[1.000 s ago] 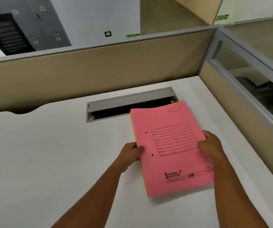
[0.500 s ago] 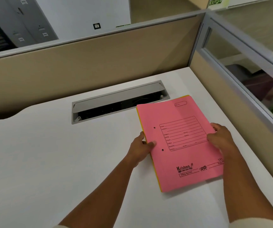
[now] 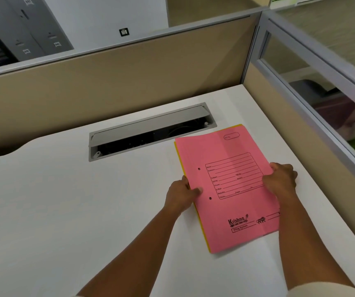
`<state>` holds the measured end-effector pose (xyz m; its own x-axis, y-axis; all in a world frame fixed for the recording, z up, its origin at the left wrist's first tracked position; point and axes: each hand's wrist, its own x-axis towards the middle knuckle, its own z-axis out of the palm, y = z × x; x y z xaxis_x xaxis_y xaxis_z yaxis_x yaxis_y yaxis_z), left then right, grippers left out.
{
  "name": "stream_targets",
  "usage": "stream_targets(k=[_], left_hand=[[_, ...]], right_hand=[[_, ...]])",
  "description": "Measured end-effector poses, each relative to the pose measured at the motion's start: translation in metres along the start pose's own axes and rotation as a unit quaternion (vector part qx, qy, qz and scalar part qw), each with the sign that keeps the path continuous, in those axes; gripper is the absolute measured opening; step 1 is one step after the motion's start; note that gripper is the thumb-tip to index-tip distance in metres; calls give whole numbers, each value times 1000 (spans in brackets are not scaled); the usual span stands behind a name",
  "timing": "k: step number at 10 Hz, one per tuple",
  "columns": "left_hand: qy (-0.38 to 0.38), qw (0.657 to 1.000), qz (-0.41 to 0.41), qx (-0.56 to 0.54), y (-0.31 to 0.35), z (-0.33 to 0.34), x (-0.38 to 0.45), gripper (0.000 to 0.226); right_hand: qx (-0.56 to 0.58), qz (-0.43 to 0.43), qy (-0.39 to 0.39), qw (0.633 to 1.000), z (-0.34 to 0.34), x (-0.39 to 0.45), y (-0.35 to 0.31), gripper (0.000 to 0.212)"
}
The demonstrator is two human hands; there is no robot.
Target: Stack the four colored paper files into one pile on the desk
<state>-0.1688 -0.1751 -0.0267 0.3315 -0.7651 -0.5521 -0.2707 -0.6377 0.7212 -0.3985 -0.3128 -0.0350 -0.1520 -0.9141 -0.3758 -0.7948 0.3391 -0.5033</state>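
The pile sits toward the right side of the bench [image 3: 65, 211], just in front of the open cable tray [image 3: 151, 131] and nearer the right-hand partition [image 3: 290, 129] than the middle. A pink file [image 3: 226, 189] is on top; a yellow file [image 3: 202, 228] peeks out along its left edge and at the far corner. Whatever lies below those two is hidden, so I can't count four from here.

The left hand [image 3: 181, 195] has its grip clamped on the pile's left edge, thumb on top of the pink cover. The right hand [image 3: 280, 181] is closed over the right edge, fingers curled down the side.

This looks like the squaring-up stage. To do it well, I'd say press both edges inward evenly so the yellow sliver disappears, keep the pile flat on the bench rather than lifting it, then nudge the near and far edges too. Thin card covers buckle if squeezed hard, so light pressure is better.
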Motion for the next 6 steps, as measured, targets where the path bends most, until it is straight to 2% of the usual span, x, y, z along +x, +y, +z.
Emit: stream_targets(k=[2, 3, 4, 5, 6], left_hand=[[-1, 1000, -11, 0, 2, 2, 0, 45], [16, 1000, -14, 13, 1, 4, 3, 46], [58, 996, -28, 64, 5, 0, 1, 62], [142, 978, -1, 154, 2, -4, -1, 74], [209, 956, 62, 196, 3, -10, -13, 68]], right_hand=[[-70, -21, 50, 996, 9, -4, 1, 46], [-57, -32, 89, 994, 16, -10, 0, 28], [-20, -71, 138, 988, 19, -21, -6, 29], [-42, -161, 148, 975, 30, -32, -20, 49], [-75, -269, 111, 954, 47, -48, -36, 50]])
